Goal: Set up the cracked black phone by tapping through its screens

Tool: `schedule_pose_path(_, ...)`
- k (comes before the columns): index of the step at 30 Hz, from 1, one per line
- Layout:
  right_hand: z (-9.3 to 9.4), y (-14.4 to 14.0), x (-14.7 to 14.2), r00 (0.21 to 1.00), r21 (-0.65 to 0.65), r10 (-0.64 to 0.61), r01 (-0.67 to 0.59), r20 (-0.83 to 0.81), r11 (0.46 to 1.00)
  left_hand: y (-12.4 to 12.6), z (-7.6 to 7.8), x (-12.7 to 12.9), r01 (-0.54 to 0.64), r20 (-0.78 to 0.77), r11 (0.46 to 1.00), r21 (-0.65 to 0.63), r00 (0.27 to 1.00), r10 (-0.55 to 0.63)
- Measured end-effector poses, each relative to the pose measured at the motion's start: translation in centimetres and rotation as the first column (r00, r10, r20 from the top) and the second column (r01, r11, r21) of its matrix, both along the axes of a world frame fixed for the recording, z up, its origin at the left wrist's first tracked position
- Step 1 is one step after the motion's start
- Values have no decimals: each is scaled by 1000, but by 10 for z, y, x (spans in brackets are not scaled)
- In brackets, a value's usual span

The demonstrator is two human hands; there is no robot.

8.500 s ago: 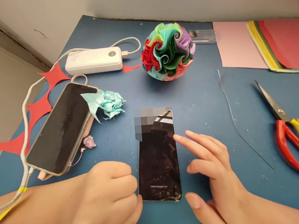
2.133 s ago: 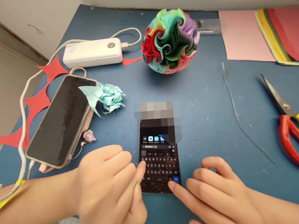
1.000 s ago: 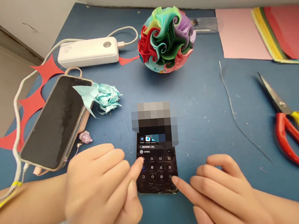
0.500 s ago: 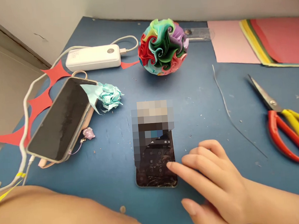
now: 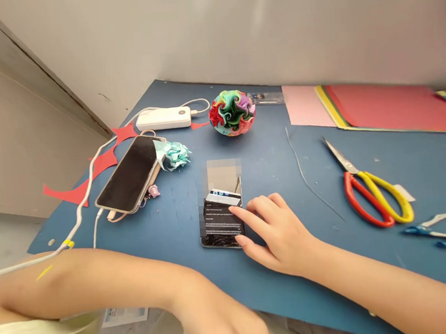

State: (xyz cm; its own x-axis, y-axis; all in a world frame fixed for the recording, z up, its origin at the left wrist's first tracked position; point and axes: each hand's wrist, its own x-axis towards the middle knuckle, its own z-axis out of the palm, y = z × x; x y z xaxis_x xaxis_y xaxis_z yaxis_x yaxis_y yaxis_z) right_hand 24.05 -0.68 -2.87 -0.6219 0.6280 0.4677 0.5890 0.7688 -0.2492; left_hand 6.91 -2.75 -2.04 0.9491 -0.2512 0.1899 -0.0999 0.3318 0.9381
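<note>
Right, cracked phone (image 5: 222, 223) lies flat on the blue table (image 5: 276, 158), well in front of the paper ball (image 5: 232, 112). Right hand (image 5: 277, 234) holds nothing: fingers loosely spread, index on the phone's right edge. Left hand (image 5: 222, 325) hangs off the table's near edge, grip unclear. Phone looks thin, stiff, slick, fragile; grab by the long edges.

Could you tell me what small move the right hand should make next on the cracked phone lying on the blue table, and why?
Probably a short swipe with the index finger. The right hand rests beside the cracked black smartphone, fingertip on its right edge; the lit screen shows lines of text. The left hand is off the phone, below the blue table's near edge, so the right alone is placed to act.
</note>
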Motion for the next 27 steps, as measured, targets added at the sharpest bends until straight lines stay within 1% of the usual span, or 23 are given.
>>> schedule_pose_path(1,0,0,0,1000,2,-2,2,-6,1000,1,3,-1,-53,-56,994,99,997,59)
schedule_pose_path(2,1,-1,0,1000,3,-7,7,-13,1000,2,7,-2,-143,-64,960,242,985,163)
schedule_pose_path(3,1,-1,0,1000,3,-17,17,-19,1000,1,9,-2,-259,-19,871,417,956,294)
schedule_pose_path(4,1,-1,1,999,0,-31,31,-22,1000,1,10,-3,-420,132,678,603,891,434)
schedule_pose_path(5,1,0,1,999,-6,-46,46,-22,999,0,10,-3,-561,361,430,707,810,462)
schedule_pose_path(6,1,1,1,998,-15,-59,59,-17,998,0,7,-4,-657,561,157,737,725,400)
schedule_pose_path(7,0,2,2,998,-25,-67,67,-9,997,-1,3,-4,-713,692,-51,700,659,295)
schedule_pose_path(8,-1,3,2,998,-36,-65,65,2,997,-1,-1,-5,-735,756,-181,653,624,196)
schedule_pose_path(9,-2,5,3,998,-45,-54,54,15,998,0,-5,-5,-740,779,-250,625,612,136)
schedule_pose_path(10,-3,6,4,999,-53,-38,40,29,998,0,-9,-5,-743,785,-263,615,610,111)
schedule_pose_path(11,-4,8,4,999,-60,-24,26,41,998,1,-11,-6,-748,787,-255,612,607,108)
schedule_pose_path(13,-6,10,4,998,-70,-6,10,61,998,2,-14,-7,-755,798,-269,598,594,103)
schedule_pose_path(16,-8,12,4,998,-74,-18,23,67,997,3,-14,-8,-762,814,-295,577,567,126)
schedule_pose_path(19,-10,13,2,997,-79,-30,35,65,996,3,-14,-8,-770,825,-304,561,550,128)
schedule_pose_path(22,-10,14,2,997,-91,-34,40,65,995,2,-14,-9,-775,827,-299,557,549,120)
schedule_pose_path(24,-9,14,1,997,-105,-45,50,55,993,3,-14,-10,-774,825,-291,563,546,145)
schedule_pose_path(27,-7,13,2,998,-120,-57,61,38,991,5,-12,-10,-780,815,-242,577,529,237)
